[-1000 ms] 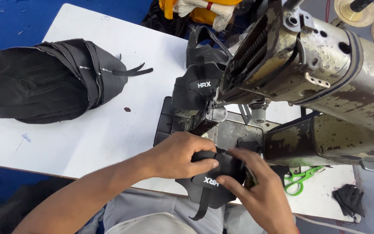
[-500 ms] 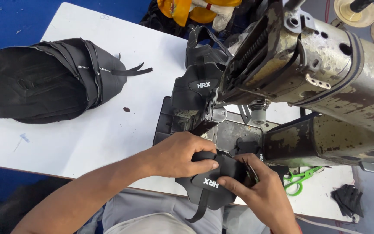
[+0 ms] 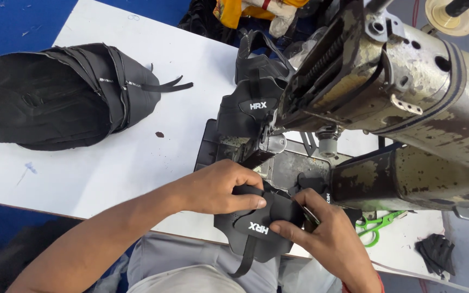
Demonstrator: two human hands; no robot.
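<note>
A black padded shoe piece [image 3: 256, 230] with a white logo and a hanging strap lies at the near edge of the white table [image 3: 137, 157]. My left hand [image 3: 218, 187] presses on its top edge, fingers curled over it. My right hand [image 3: 327, 241] pinches its right edge between thumb and fingers. Just above them stands the worn metal sewing machine [image 3: 403, 103], its needle area [image 3: 270, 144] close to my left hand. A chain of stitched black pieces [image 3: 253, 103] hangs behind the needle.
A large stack of black shoe pieces [image 3: 55, 100] lies at the table's left. Green scissors [image 3: 378, 225] rest on the right beside the machine, with a small black scrap [image 3: 435, 252] farther right. Yellow cloth [image 3: 245, 11] lies at the back.
Both hands stayed on the black piece; my right hand's fingers shifted slightly along its right edge. Nothing else moved.
</note>
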